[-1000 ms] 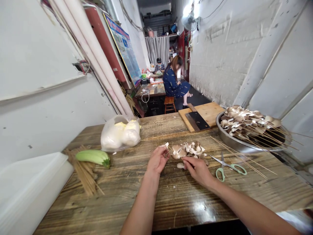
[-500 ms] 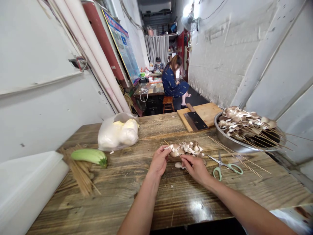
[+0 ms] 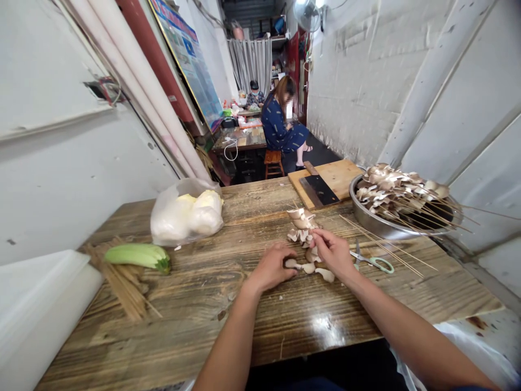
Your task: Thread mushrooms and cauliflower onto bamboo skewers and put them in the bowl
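Right hand (image 3: 337, 254) is holding a mushroom skewer (image 3: 302, 219) over the middle of the counter (image 3: 195, 309), fingers pinching together at its right side (exact grip partly hidden by the knuckles). The skewer's mushrooms are looking grey-brown on the caps, whitish along the edges and torn parts, thin and ruffled, bunching in an uneven stack that is leaning away from the person. Left hand (image 3: 272, 267) is resting low over the counter, thumb and fingers curving apart around the left end of the loose mushroom pieces (image 3: 325, 275); can't tell if they are touching. These pieces are lying just below the skewer, smooth and pale beige.

Green-handled scissors (image 3: 380, 264) are lying beside the right wrist, partly covered by it. Bare sticks (image 3: 385, 247) are lying behind them, near the metal bowl (image 3: 358, 216), which is carrying a heap of finished skewers (image 3: 393, 190), their sticks pointing out rightward. A cleaver (image 3: 324, 190) is resting on the cutting board (image 3: 345, 172) at the far edge. Over left, a plastic bag (image 3: 163, 220) is sitting behind a green squash (image 3: 134, 255), which is lying across a stick bundle (image 3: 128, 296).
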Available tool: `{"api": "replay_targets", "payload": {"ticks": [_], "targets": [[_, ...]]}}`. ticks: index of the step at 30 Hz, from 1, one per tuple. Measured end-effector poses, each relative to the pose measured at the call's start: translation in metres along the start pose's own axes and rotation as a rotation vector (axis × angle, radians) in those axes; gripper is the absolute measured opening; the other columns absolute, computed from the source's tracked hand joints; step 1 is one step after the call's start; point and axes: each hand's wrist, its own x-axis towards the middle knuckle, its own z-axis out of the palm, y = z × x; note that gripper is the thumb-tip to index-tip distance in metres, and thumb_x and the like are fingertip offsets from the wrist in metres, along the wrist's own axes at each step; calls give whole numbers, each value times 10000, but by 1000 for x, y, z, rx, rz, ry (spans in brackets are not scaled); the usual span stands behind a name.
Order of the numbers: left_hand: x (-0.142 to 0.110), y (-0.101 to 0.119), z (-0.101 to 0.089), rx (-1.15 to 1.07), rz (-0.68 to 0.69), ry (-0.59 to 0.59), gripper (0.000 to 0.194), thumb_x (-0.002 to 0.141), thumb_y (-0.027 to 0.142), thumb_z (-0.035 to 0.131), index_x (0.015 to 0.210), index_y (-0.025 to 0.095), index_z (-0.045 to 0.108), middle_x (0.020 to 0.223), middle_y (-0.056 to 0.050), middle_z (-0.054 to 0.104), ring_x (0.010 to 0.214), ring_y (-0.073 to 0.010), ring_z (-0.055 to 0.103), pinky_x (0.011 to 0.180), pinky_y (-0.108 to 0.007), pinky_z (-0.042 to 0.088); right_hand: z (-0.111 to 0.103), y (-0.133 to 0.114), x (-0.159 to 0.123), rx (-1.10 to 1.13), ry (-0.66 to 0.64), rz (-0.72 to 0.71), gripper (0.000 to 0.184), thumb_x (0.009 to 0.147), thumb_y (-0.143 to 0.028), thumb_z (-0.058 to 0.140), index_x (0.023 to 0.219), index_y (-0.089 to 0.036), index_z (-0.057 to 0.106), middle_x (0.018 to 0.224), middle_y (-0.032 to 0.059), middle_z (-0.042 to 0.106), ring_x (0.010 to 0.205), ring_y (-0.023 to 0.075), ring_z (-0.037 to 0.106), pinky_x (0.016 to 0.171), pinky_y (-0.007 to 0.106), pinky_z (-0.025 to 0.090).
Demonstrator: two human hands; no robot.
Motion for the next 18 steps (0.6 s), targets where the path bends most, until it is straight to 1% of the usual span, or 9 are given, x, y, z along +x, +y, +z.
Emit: {"api": "replay_targets", "payload": {"ticks": [2,5,7,9,11,13,15,16,18], "targets": [[-1,-3,4,100,0,-42,258,635,206,660,893,203,662,863,-48,612,848,-201,528,774,-312,381,2,-1,-1,-5,-17,-2,269,853,-347,490,964,-166,656,639,2,635,519,116,560,482,210,434],[0,-9,6,116,-39,-25,161,665,206,623,825,193,640,808,-34,595,778,-174,519,708,-287,382,3,-3,-4,-35,-48,-15,260,858,-340,487,947,-165,658,638,2,632,525,115,558,486,209,432],[1,-13,4,23,-93,-1,130,653,216,629,778,185,611,733,-10,580,691,-146,506,641,-262,377,3,-4,-6,-55,-62,-32,256,862,-330,487,953,-162,658,640,3,634,535,117,565,504,212,441],[2,-18,1,-157,-164,43,165,634,233,648,774,176,582,675,9,569,628,-125,499,594,-241,373,3,-4,-7,-68,-69,-50,255,865,-323,485,966,-162,655,641,3,636,549,123,577,522,219,450],[4,-23,-5,-343,-243,161,249,614,258,674,823,167,573,657,12,579,603,-118,512,585,-236,382,2,-3,-7,-80,-81,-63,256,870,-320,479,983,-166,649,640,2,638,554,128,583,535,226,456],[6,-29,-11,-451,-318,377,323,589,272,698,866,155,582,679,-4,606,623,-125,537,613,-246,399,3,-2,-8,-101,-105,-81,251,873,-313,476,989,-167,644,632,0,640,554,130,585,553,233,460],[8,-35,-16,-496,-360,598,319,574,278,706,847,147,603,717,-23,629,661,-134,554,656,-259,412,3,-1,-10,-128,-146,-108,237,872,-296,479,982,-165,644,630,0,643,567,132,589,583,239,463],[8,-39,-19,-510,-364,676,298,571,281,706,820,145,613,734,-29,635,678,-135,556,671,-262,414,4,-1,-10,-138,-169,-122,229,873,-286,479,975,-165,644,630,1,643,574,132,592,596,239,463],[9,-45,-22,-511,-357,768,264,572,294,705,775,147,626,736,-23,632,671,-127,544,666,-253,407,4,-2,-12,-149,-212,-142,219,876,-272,472,964,-169,644,631,0,643,585,132,596,609,238,462]]}}
